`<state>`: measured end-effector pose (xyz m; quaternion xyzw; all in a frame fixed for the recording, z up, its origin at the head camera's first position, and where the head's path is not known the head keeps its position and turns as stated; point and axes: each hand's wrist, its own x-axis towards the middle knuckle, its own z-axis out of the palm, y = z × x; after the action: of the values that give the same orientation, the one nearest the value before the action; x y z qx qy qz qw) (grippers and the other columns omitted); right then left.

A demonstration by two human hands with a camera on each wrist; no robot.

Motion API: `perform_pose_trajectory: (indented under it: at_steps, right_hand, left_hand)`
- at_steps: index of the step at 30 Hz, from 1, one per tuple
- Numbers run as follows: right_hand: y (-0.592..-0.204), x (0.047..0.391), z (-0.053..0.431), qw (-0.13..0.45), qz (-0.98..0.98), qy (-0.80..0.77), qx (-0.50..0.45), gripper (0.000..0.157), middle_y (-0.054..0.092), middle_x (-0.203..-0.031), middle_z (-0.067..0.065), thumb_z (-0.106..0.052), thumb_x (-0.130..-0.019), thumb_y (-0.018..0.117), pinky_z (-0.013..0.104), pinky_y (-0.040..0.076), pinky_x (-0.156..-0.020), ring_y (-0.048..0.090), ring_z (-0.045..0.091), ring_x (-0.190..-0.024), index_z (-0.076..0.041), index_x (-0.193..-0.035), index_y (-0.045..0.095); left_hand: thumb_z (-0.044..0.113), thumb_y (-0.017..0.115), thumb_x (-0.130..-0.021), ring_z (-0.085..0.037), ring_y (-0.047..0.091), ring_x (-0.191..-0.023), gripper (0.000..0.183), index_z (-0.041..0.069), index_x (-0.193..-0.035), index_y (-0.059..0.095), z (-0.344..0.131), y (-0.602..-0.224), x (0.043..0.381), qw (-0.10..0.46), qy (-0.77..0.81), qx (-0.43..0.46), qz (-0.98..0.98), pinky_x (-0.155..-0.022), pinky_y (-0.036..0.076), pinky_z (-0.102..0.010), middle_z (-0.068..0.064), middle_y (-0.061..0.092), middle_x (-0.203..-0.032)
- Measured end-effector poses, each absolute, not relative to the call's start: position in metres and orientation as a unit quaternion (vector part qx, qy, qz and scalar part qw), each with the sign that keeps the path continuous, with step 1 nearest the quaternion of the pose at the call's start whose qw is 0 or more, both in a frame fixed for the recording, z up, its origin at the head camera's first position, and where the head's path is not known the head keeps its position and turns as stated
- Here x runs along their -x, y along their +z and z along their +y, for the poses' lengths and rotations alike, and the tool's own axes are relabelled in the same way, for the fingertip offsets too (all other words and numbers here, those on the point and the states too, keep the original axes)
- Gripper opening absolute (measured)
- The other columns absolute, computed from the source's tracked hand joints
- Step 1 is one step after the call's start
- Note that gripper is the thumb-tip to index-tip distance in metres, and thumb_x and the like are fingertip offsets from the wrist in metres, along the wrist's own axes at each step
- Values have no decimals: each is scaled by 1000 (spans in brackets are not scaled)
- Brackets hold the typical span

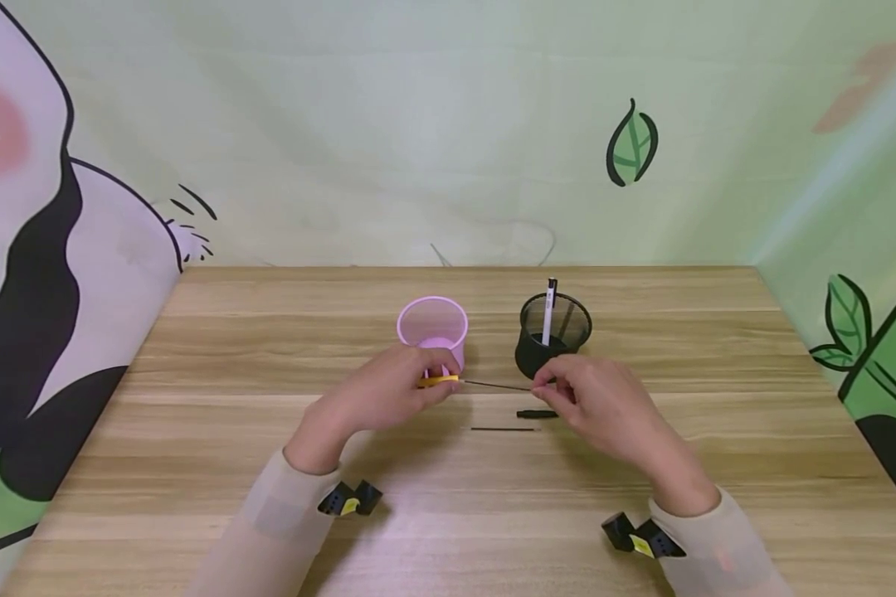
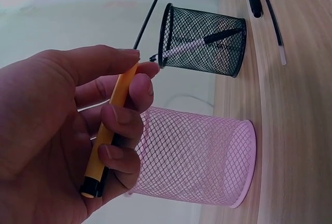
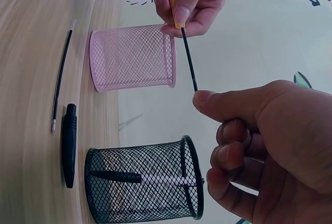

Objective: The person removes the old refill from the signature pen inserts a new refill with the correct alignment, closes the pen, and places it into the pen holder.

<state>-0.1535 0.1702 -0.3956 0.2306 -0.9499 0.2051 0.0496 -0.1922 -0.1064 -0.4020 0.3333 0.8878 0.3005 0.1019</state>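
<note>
My left hand (image 1: 384, 388) grips a yellow pen barrel (image 2: 120, 89), its fingers curled round it in front of the pink mesh cup (image 2: 197, 156). A thin black pen refill (image 3: 188, 55) sticks out of the barrel's end toward the right. My right hand (image 1: 605, 406) pinches the refill's free end between thumb and forefinger, near the black mesh cup (image 1: 528, 356). Below the hands, another black refill (image 3: 62, 73) lies on the table beside a short, tapered black pen part (image 3: 69, 146).
A white and black pen (image 1: 548, 311) leans inside the black cup. Both cups stand upright on the wooden table (image 1: 269, 332), pink on the left, black on the right. A printed cloth (image 1: 343, 124) hangs behind the table's far edge.
</note>
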Motion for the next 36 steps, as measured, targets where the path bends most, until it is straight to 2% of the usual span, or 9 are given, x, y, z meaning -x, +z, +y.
perform_pose_trajectory:
  at_steps: [5, 11, 19, 36]
  right_hand:
    - [-397, 153, 167, 60, -948, 205, -235, 4, 47, -60, -13, -26, -90, 69, 23, 33, -50, 41, 3, -52, -22, -89, 71]
    - [-401, 153, 161, 62, -943, 207, -251, 4, 47, -60, -15, -26, -90, 69, 21, 33, -50, 40, 1, -53, -22, -88, 71]
    - [-405, 152, 156, 78, -940, 204, -263, 5, 48, -62, -16, -28, -90, 69, 21, 34, -52, 41, 0, -54, -24, -88, 70]
    - [-403, 150, 155, 85, -939, 208, -263, 5, 48, -65, -16, -28, -91, 68, 21, 35, -52, 42, 1, -55, -24, -90, 70]
  left_hand:
    - [25, 60, -96, -7, 56, -73, 11, 17, -99, 67, -105, -402, 191, 98, 302, -339, 885, -67, 47, -26, 11, 62, -81]
    - [28, 60, -96, -5, 57, -76, 10, 21, -99, 68, -99, -404, 189, 94, 292, -349, 885, -70, 48, -24, 13, 62, -82]
    - [28, 59, -96, -4, 58, -81, 15, 18, -101, 69, -95, -403, 186, 96, 286, -371, 878, -76, 49, -24, 14, 63, -87]
    - [29, 60, -96, -3, 58, -81, 15, 18, -102, 69, -93, -404, 185, 99, 282, -372, 879, -77, 49, -24, 14, 64, -88]
